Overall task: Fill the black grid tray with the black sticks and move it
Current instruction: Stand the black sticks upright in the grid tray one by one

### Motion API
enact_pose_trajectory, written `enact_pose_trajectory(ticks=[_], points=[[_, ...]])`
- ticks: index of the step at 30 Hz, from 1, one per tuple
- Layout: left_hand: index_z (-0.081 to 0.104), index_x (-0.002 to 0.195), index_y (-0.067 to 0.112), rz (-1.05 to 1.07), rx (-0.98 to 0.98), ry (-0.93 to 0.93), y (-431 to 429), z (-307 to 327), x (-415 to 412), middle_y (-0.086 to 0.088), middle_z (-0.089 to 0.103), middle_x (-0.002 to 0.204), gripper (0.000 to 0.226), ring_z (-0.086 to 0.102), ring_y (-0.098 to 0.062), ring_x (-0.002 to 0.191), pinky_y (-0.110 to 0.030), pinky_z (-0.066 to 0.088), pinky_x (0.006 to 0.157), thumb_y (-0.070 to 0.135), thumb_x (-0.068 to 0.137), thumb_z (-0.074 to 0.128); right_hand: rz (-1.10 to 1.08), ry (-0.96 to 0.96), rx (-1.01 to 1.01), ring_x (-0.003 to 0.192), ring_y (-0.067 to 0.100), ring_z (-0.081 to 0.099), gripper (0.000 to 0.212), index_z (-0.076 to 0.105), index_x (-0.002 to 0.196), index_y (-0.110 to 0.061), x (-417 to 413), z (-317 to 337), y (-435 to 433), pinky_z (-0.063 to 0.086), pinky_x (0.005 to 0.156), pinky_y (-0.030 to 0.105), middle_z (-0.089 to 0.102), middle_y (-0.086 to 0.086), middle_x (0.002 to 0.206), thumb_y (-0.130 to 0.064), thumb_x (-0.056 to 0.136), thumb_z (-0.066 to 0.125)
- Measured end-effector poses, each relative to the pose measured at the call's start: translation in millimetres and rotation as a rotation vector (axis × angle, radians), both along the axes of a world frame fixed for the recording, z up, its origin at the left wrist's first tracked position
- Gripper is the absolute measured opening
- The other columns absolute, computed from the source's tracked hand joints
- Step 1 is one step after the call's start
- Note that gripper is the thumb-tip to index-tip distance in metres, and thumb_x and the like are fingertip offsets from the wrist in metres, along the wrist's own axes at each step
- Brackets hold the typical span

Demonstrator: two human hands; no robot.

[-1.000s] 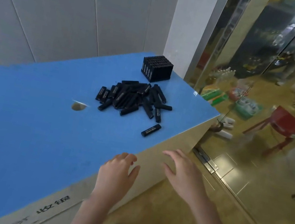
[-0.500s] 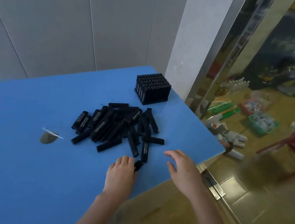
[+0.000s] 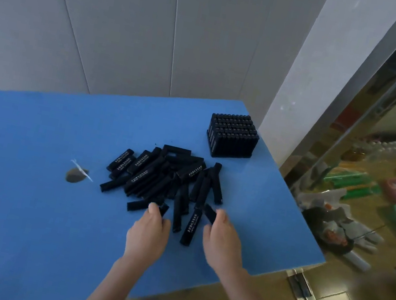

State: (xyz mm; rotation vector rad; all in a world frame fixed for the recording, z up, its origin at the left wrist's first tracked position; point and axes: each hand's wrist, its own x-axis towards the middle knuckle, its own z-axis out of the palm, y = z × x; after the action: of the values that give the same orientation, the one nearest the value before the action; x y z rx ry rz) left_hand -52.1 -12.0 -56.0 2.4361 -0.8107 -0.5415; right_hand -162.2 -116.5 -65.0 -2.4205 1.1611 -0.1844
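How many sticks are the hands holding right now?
2. The left hand pinches one stick at the near edge of the pile; the right hand grips a second stick beside it. The palms may hide more.

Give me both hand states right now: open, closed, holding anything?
Left hand: closed, fingers pinching a black stick at the near edge of the pile.
Right hand: closed, thumb and fingers pinching a second black stick.
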Motion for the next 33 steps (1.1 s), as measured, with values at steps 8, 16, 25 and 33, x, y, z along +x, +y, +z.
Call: enact_pose_trajectory(ticks=[8,16,25,33], points=[[0.03,0.088,0.014,0.035,0.216,-0.212,-34.5,-3.7,-12.3,-0.001,0.055,0.089,0.027,0.062,-0.026,0.086,-0.029,0.035,0.059,0.038,0.093,0.042,0.094,0.181,-0.044,0.091,0.024,0.061,0.044,0.044,0.101,-0.012,8.4,6.2,-6.1,0.038,0.063,0.031,0.06,0.003,0.099,-0.053,0.087,0.046],[0.037,0.065,0.016,0.162,0.234,-0.183,-32.4,3.0,-18.3,0.001,0.044,0.068,0.028,0.052,-0.027,0.075,-0.028,0.034,0.06,0.03,0.085,0.05,0.284,0.107,0.276,0.075,0.024,0.058,0.024,0.039,0.087,-0.013,-2.2,14.3,-37.3,0.043,0.062,0.034,0.055,0.007,0.082,-0.035,0.09,0.045],[0.053,0.077,0.006,0.673,-0.66,0.545,42.6,3.0,-49.0,0.001,0.037,0.045,0.014,0.034,-0.016,0.039,-0.024,0.031,0.042,0.009,0.09,0.058,0.21,-0.352,1.297,0.049,0.01,0.041,0.008,0.052,0.099,-0.011,-0.1,24.7,9.2,0.036,0.048,0.021,0.047,-0.003,0.061,-0.017,0.094,0.049],[0.053,0.069,0.005,0.916,-0.895,0.632,148.0,28.4,-72.4,0.003,0.024,0.043,0.025,0.021,-0.012,0.036,-0.02,0.023,0.037,0.021,0.087,0.061,0.176,-0.35,1.74,0.05,0.014,0.046,0.017,0.054,0.097,-0.003,27.9,45.5,119.7,0.037,0.044,0.025,0.052,0.007,0.07,-0.015,0.094,0.042]])
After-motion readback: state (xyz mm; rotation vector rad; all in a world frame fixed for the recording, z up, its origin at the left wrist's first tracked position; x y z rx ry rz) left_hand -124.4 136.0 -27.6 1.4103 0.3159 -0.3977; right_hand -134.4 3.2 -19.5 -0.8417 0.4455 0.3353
